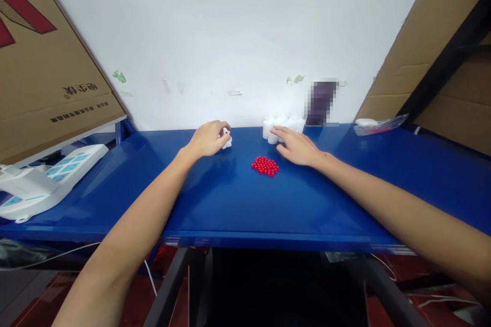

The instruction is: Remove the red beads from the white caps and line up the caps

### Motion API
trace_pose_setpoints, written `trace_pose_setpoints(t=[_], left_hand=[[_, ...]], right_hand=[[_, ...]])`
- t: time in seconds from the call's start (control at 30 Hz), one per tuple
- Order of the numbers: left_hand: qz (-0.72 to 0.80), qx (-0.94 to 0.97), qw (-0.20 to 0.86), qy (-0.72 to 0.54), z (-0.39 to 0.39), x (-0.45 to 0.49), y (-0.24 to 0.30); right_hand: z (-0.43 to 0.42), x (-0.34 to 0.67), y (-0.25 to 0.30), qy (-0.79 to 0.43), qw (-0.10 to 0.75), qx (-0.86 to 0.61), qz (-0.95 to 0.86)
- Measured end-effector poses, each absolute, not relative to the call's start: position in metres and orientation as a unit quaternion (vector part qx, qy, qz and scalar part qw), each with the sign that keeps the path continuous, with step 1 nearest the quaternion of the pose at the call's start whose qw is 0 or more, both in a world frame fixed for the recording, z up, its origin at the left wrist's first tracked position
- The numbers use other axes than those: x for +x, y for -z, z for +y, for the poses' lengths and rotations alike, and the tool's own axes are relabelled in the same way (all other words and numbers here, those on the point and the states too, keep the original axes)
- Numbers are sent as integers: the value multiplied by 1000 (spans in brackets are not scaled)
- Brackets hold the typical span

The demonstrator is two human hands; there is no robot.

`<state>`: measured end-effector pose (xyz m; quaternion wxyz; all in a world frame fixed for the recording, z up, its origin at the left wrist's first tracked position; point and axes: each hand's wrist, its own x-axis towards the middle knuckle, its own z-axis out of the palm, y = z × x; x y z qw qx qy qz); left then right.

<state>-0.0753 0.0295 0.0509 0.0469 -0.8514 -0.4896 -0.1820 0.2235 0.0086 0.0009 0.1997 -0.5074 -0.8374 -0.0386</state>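
Observation:
My left hand is at the back of the blue table, its fingers curled down over a small cluster of white bottle-like pieces. A speck of red shows by the fingertips; what they pinch is hidden. To the right, my right hand reaches a group of small white bottles standing close together near the wall. Its fingers stretch over the front ones, with the thumb apart from them. Between the hands, a little nearer to me, lies a flat patch of small red caps or beads.
The blue table runs along a white wall. A white device with blue panels stands at the left. Cardboard rises on both sides. A clear plastic bag and a blurred dark rectangle are at the back right.

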Motion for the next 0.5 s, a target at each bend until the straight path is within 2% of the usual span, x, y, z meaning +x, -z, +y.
trace_pose_setpoints(t=[0.13,0.27,0.4,0.5], left_hand=[[-453,-877,63,149,31,-77,-49],[-451,-884,56,112,36,-83,-45],[-446,-890,29,89,40,-85,-41],[-436,-896,5,86,39,-83,-39]], right_hand=[[8,222,1,27,202,-508,-837],[6,222,-1,29,243,-484,-840],[4,221,-3,30,284,-460,-841],[5,220,-2,25,283,-457,-843]])
